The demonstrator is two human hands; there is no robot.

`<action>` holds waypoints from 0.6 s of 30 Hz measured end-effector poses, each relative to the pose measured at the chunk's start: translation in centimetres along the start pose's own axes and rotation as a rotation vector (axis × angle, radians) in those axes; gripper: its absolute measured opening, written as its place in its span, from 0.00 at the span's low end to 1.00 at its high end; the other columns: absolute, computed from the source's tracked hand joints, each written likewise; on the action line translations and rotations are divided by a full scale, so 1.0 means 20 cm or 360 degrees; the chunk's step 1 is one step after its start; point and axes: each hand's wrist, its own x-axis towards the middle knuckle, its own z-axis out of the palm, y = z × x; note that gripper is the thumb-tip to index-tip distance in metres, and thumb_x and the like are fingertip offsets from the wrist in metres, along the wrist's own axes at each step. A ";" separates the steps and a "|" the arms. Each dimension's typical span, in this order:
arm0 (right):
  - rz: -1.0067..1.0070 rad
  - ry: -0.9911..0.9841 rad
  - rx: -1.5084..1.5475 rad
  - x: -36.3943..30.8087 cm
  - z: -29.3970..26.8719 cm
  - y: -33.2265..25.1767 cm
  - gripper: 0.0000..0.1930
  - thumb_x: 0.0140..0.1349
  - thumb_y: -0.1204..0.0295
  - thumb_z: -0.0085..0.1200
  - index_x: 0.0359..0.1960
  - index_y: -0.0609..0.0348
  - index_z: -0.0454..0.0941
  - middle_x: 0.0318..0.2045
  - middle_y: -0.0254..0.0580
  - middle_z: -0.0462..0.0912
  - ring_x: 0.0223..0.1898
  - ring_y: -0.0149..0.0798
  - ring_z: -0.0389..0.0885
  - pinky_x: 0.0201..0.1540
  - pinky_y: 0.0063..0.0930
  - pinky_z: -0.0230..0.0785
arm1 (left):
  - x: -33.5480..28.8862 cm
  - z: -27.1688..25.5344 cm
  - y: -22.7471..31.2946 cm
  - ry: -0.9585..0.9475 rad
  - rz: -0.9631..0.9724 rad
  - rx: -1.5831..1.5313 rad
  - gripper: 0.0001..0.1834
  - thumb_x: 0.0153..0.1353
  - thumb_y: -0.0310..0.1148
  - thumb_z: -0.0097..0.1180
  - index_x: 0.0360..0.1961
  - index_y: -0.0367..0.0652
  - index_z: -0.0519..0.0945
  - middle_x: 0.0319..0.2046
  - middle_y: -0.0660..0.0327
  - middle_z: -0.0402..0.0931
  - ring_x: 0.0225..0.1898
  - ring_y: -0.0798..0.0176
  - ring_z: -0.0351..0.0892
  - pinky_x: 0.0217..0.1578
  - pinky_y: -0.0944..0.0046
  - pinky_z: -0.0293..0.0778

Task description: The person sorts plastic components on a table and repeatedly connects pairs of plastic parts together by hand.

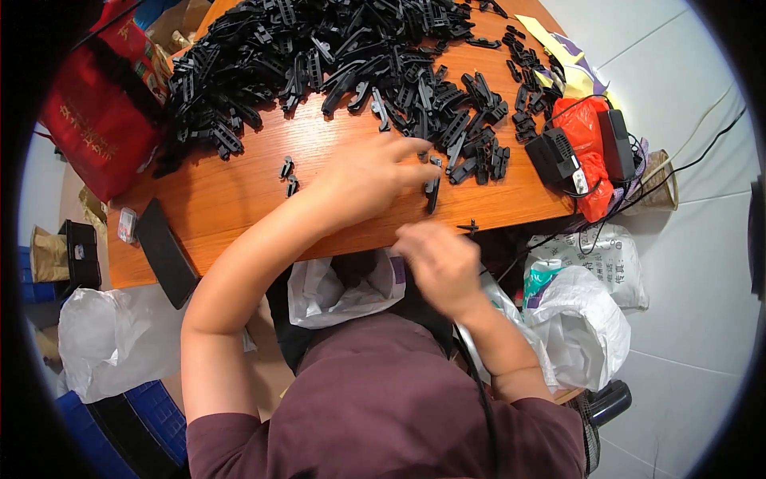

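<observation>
My left hand (pixel 367 180) reaches over the wooden table with thumb and index finger spread apart. Its thumb tip meets a slim black plastic clip (pixel 432 191) lying near the table's front edge; I cannot see a grip on it. Closer to me, my right hand (pixel 443 263) hangs just off the edge above my lap, smeared by motion, its fingers partly curled and their tips unclear. Beside it, a small black plastic piece (pixel 469 228) rests at the edge. Two small black pieces (pixel 287 168) lie left of my left wrist. A large heap of black clips (pixel 319 64) spreads across the far side.
A white plastic bag (pixel 343 307) gapes on my lap below the edge. Black devices (pixel 552 160) and red plastic (pixel 586 132) sit at the right corner with cables. At left are a black flat case (pixel 166 251) and a red bag (pixel 100 128). White sacks (pixel 586 319) stand right.
</observation>
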 end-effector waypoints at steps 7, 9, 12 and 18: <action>0.0358 0.0127 -0.0807 0.24 -0.31 0.42 0.08 0.51 0.74 0.56 0.34 0.55 0.80 0.30 0.42 0.77 0.33 0.45 0.78 0.34 0.35 0.70 | 0.09 0.05 -0.02 0.0047 0.0503 0.0344 0.06 0.51 0.33 0.50 0.29 0.46 0.77 0.39 0.65 0.75 0.43 0.62 0.71 0.36 0.58 0.70; 0.0521 0.0045 -0.0625 0.26 -0.35 0.44 0.10 0.50 0.72 0.58 0.36 0.55 0.79 0.32 0.44 0.78 0.34 0.47 0.78 0.36 0.36 0.71 | 0.05 0.05 -0.01 0.0151 -0.0078 -0.0008 0.06 0.52 0.31 0.52 0.31 0.44 0.76 0.30 0.62 0.77 0.37 0.58 0.74 0.36 0.55 0.70; 0.0622 -0.0153 -0.0535 0.29 -0.28 0.43 0.15 0.49 0.71 0.60 0.40 0.58 0.78 0.33 0.48 0.79 0.35 0.49 0.78 0.38 0.36 0.70 | 0.05 0.00 0.01 0.0033 -0.0663 -0.0604 0.07 0.58 0.31 0.54 0.34 0.39 0.74 0.25 0.61 0.76 0.28 0.63 0.76 0.31 0.63 0.71; 0.0381 -0.0179 -0.0586 0.32 -0.22 0.44 0.19 0.51 0.75 0.59 0.47 0.61 0.75 0.34 0.51 0.80 0.36 0.45 0.80 0.39 0.34 0.72 | 0.05 -0.11 0.00 0.0002 -0.1306 -0.1918 0.14 0.64 0.35 0.50 0.47 0.40 0.75 0.33 0.64 0.79 0.27 0.74 0.76 0.25 0.74 0.70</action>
